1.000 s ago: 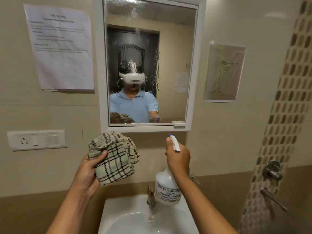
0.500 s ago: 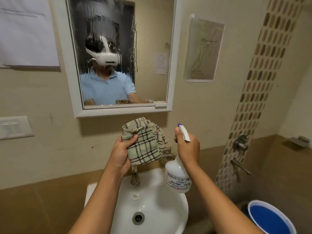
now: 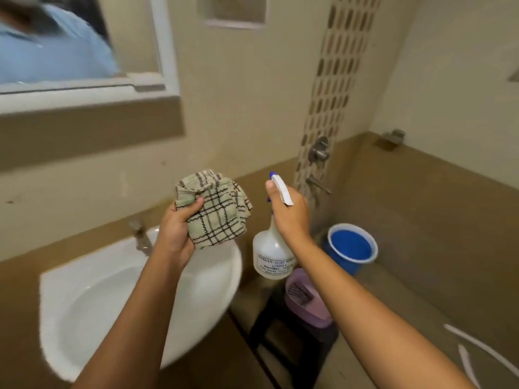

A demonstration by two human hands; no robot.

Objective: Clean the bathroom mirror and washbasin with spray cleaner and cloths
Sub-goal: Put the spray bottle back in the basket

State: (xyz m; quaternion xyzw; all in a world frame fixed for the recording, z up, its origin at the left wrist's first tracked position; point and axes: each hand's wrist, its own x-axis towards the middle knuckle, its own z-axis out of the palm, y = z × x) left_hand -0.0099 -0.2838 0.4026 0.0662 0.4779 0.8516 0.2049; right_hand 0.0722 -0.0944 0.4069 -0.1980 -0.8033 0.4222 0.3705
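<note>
My left hand (image 3: pixel 175 230) grips a bunched green checked cloth (image 3: pixel 217 213) above the right rim of the white washbasin (image 3: pixel 92 304). My right hand (image 3: pixel 290 214) holds a translucent spray bottle (image 3: pixel 271 254) by its white and blue trigger head, out past the basin's right edge. The white-framed mirror (image 3: pixel 78 51) is at the upper left, blurred, and reflects a light blue shirt. A metal tap (image 3: pixel 140 237) stands at the back of the basin.
A blue bucket (image 3: pixel 351 248) sits on the floor to the right. Below the bottle a dark stool (image 3: pixel 283 341) carries a purple container (image 3: pixel 306 301). Wall taps (image 3: pixel 318 153) stick out beside the mosaic tile strip. A white hose (image 3: pixel 483 349) lies at the lower right.
The view has swung right and down, so the mirror slid to the upper left and the bucket and stool came into sight. Both hands keep their hold on the cloth and the bottle.
</note>
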